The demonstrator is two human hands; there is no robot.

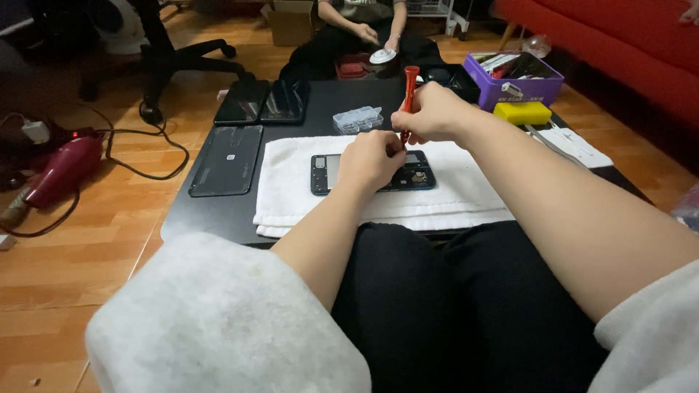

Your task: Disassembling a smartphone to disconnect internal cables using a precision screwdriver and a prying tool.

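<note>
An opened phone (416,175) with its back removed lies on a white towel (298,182) on the low black table (196,218). My right hand (429,115) grips a red screwdriver (410,87) held upright, its tip down at the phone. My left hand (371,159) rests curled on the middle of the phone and steadies it, hiding that part.
A clear parts box (357,119) sits behind the towel. Dark phone panels (227,160) and two more phones (262,102) lie at the left. A purple tool box (514,78) and yellow block (522,113) stand at right. Another person (360,29) sits across. A red hair dryer (62,171) lies on the floor.
</note>
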